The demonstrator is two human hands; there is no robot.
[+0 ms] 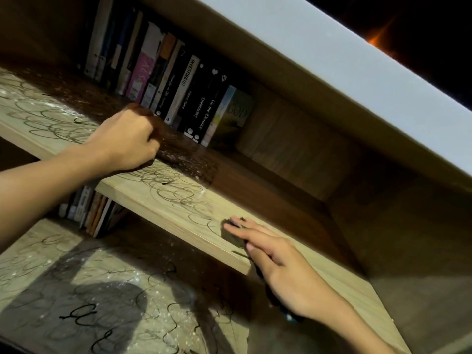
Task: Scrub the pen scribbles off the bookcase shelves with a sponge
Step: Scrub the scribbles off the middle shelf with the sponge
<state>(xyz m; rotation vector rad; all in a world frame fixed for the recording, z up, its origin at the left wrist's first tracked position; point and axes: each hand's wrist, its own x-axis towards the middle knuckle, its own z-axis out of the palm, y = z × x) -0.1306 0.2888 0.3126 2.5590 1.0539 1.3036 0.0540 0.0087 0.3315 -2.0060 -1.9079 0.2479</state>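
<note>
Readable book spines on the upper shelf (143, 200): white spine (182, 86) "INVESTING 101"; black spine (207, 108) "Go the Distance"; its neighbour (198, 104) "Unbirthday"; end book's cover (236, 113) "GOD"

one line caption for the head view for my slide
Right hand presses a sponge on the scribbled upper shelf while the left hand, curled, rests near the books.

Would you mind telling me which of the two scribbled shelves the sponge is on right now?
The upper shelf, the one with the row of books at its back. The right hand presses the sponge near its front edge; the lower shelf has only scribbles and specks.
</note>
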